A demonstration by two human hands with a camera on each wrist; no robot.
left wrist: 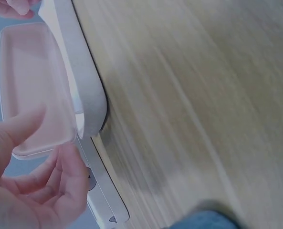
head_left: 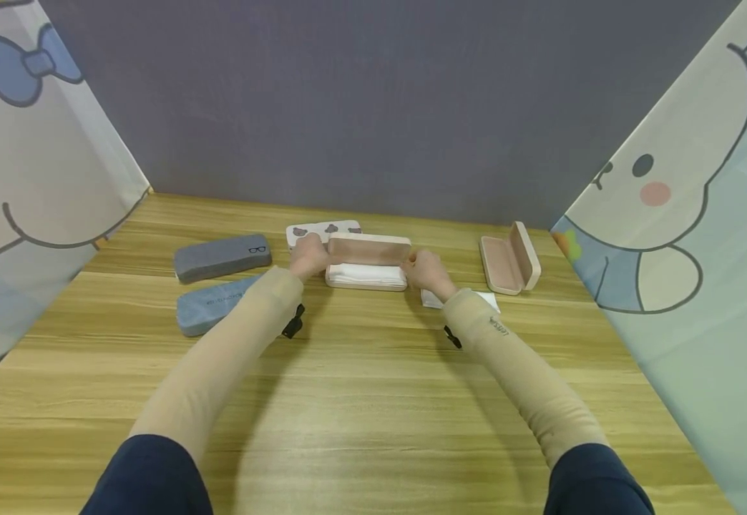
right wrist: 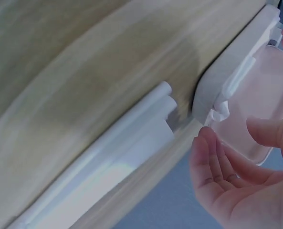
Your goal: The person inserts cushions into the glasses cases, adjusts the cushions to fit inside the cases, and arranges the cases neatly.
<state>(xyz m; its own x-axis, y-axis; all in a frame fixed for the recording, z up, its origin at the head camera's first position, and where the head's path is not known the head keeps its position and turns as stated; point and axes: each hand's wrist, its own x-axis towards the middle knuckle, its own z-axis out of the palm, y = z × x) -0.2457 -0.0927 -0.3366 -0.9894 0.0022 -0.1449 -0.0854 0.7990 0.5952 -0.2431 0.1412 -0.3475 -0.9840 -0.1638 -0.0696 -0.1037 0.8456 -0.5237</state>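
An open glasses case (head_left: pixel 365 286) with a pink-lined lid (head_left: pixel 373 252) stands at the middle back of the table. A folded white cloth (head_left: pixel 367 275) lies in its base. My left hand (head_left: pixel 309 256) is at the case's left end. In the left wrist view, its thumb (left wrist: pixel 29 125) is spread away from the bent fingers, with nothing between them. At the right end is my right hand (head_left: pixel 429 273). The right wrist view shows its fingertips (right wrist: pixel 205 133) beside the case's corner and the cloth's edge, thumb apart; whether they touch is unclear.
Left of the case lie a grey glasses case (head_left: pixel 222 259) and a blue one (head_left: pixel 212 309), partly behind my left arm. A white bear-patterned case (head_left: pixel 331 227) sits behind my left hand. Another folded white cloth (right wrist: pixel 112 157) lies by my right wrist. Farther right stands a second open case (head_left: pixel 502 266).
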